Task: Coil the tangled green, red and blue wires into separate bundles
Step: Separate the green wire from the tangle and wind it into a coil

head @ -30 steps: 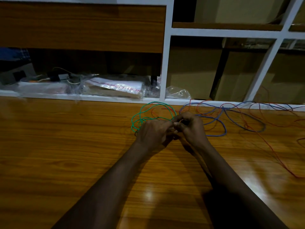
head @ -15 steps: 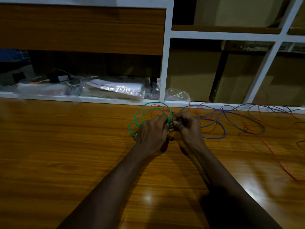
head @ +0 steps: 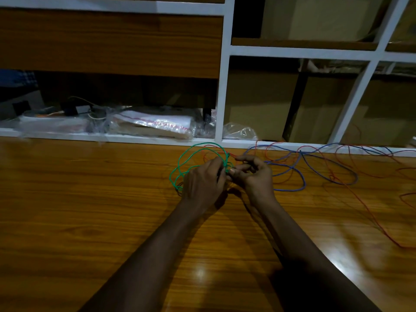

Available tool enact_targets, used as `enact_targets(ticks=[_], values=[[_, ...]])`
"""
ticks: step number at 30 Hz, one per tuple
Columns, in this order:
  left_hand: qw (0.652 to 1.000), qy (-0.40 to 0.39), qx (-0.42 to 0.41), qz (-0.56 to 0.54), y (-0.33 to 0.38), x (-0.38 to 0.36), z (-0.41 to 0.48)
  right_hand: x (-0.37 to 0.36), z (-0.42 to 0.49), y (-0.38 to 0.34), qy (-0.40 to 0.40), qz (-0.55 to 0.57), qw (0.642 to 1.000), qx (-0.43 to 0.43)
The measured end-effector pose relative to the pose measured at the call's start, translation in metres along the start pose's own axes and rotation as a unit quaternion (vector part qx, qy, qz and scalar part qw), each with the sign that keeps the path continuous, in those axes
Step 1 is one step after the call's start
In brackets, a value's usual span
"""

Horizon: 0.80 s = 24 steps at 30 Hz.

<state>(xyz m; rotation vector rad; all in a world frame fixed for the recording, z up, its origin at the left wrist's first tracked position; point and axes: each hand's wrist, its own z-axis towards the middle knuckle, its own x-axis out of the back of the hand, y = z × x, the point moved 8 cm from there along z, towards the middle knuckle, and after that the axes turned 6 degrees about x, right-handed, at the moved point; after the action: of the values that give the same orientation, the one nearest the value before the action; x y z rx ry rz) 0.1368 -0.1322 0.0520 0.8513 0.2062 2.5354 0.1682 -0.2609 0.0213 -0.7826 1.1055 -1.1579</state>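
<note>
Looping in several turns, the green wire [head: 203,144] sits near the worktop's [head: 90,210] far edge. The left hand [head: 202,183] grips it with curled fingers [head: 217,163], and the right hand [head: 254,174] pinches its wrapped section. Tangled blue wire [head: 290,189] and red wire [head: 369,213] sprawl to the right.

Storeroom-like work area, glossy wooden table [head: 90,210], white-framed shelving [head: 221,86] across 12 o'clock, brown cardboard boxes [head: 258,104] filling its cubbies at 1 o'clock, plastic-wrapped packets [head: 153,124] on the lowest shelf at 11 o'clock
</note>
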Motion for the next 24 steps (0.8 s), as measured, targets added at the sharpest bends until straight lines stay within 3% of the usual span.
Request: enact_targets(ticks=[8, 15, 19, 24], values=[[1.0, -0.025, -0.002, 0.003, 0.0, -0.006, -0.001, 0.006, 0.002, 0.004, 0.053, -0.021, 0.998, 0.032], [0.999, -0.032, -0.018, 0.021, 0.0, -0.007, -0.001, 0.006, 0.006, -0.001, 0.022, -0.129, 0.988, 0.082], [0.999, -0.04, -0.018, -0.001, 0.002, -0.007, -0.001, 0.003, 0.002, -0.005, 0.006, -0.138, 0.987, 0.087], [0.999, -0.03, 0.002, 0.016, -0.002, -0.005, 0.0, 0.009, 0.002, -0.007, 0.047, -0.096, 0.992, 0.068]])
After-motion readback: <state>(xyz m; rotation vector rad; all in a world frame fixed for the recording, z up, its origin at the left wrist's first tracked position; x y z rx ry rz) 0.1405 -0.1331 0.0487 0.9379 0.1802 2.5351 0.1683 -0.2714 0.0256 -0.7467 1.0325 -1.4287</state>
